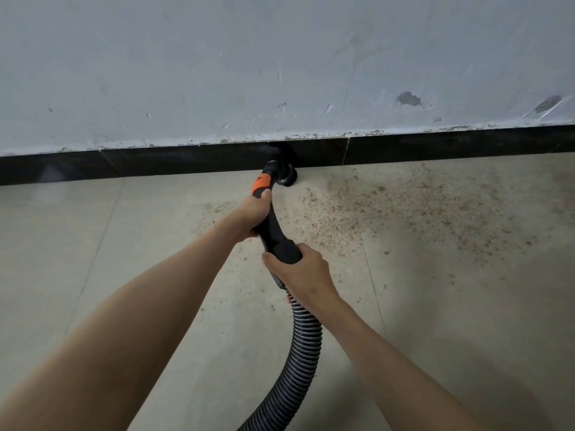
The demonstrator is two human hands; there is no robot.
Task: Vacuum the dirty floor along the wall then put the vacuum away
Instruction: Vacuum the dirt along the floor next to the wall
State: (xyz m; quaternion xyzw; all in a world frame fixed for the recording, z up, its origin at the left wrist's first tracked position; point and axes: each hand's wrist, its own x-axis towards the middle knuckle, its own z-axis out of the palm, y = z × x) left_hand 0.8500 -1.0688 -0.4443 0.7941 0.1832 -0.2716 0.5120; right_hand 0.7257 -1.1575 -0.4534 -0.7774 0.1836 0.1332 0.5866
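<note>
the vacuum's round brush head point(287, 175) sits on the floor point(93, 244) tight against the dark baseboard point(186, 161), straight ahead of both hands. the black wand point(273, 228) runs from it back toward the person, almost square to the wall point(217, 73). the left hand point(253, 217) is wrapped round the wand just behind the orange collar point(260, 183), nearer the brush; the right hand point(300, 270) grips the cuff where the ribbed hose point(298, 362) joins, closer to the body. the dirt point(420, 209) lies scattered to the right of the hands and brush, along the wall, so i'd judge the next sweep goes sideways to the right, with the left hand steering.
</note>
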